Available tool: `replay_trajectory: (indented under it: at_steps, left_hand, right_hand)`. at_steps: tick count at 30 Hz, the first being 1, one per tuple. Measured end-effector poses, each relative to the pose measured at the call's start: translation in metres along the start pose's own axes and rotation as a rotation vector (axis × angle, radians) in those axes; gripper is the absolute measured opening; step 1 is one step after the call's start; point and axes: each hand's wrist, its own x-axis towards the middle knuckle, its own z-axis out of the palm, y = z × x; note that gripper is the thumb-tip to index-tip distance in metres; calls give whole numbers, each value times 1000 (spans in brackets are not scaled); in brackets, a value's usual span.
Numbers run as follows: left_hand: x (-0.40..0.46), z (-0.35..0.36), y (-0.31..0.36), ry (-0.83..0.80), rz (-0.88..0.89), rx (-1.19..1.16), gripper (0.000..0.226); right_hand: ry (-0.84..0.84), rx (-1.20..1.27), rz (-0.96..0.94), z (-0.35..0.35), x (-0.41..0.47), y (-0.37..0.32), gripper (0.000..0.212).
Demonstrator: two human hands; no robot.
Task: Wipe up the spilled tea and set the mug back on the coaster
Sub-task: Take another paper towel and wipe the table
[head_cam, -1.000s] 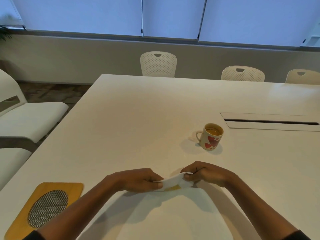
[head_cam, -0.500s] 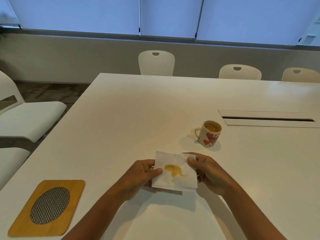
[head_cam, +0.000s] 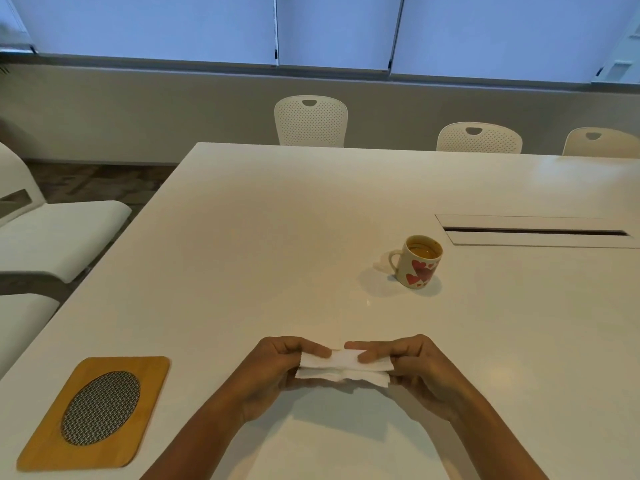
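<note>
A white paper napkin (head_cam: 343, 370), folded into a narrow strip, is held just above the white table (head_cam: 242, 237) near its front edge. My left hand (head_cam: 277, 368) pinches its left end and my right hand (head_cam: 412, 365) pinches its right end. The tea stain on the napkin is hidden inside the fold. A white mug (head_cam: 419, 261) with red hearts stands upright at centre right with tea in it, handle to the left. The wooden coaster (head_cam: 95, 412) with a round woven insert lies at the front left corner. A tiny wet glint (head_cam: 367, 301) shows below the mug.
A long cable slot (head_cam: 535, 232) is set into the table at the right. White chairs (head_cam: 311, 121) stand along the far side, and cushioned seats (head_cam: 59, 233) sit off the table's left edge.
Half a second ago the napkin was open with a yellow tea stain facing up. Both hands have folded it into a narrow strip, and the stain no longer shows.
</note>
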Motion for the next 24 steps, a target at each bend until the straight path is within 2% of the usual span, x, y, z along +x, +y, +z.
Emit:
replay_trajectory:
  at_steps: [3,7,9,10,12,14,16,18,20,22,24]
  left_hand:
    - [1,2,2,-15,-21,-44,23]
    - [2,6,7,-82,-4,-56,35]
    - [4,11,9,-30,13,-36,40]
    - [5,13,10,28,47,27,35]
    - [11,17,11,132,157,190,21]
    - [21,19,18,154,254,252,36]
    - [37,22,31,193,330,297,51]
    - [59,23,46,285,416,421,44]
    - [83,24,60,342,513,549,23]
    - [107,24,71,354,612,660,12]
    - [128,23,78,341,680,695,11]
  right_hand:
    - [-57,109,-8,-3,-2,-1,44]
    - [169,-142,-16,1,4,2,38]
    - [217,-218,-81,0,9,3,31]
    - [227,-242,-114,0,11,2,32]
    - [241,-278,-149,-2,17,-3,44]
    - [269,-339,-172,-4,27,-12,59]
    - [330,-431,-206,-8,43,-23,65]
    - [399,-505,-268,-18,64,-33,62]
    - [452,-587,-351,-29,86,-41,53]
    - [511,-720,-460,-42,107,-47,44]
    - [547,-915,-602,-56,124,-45,39]
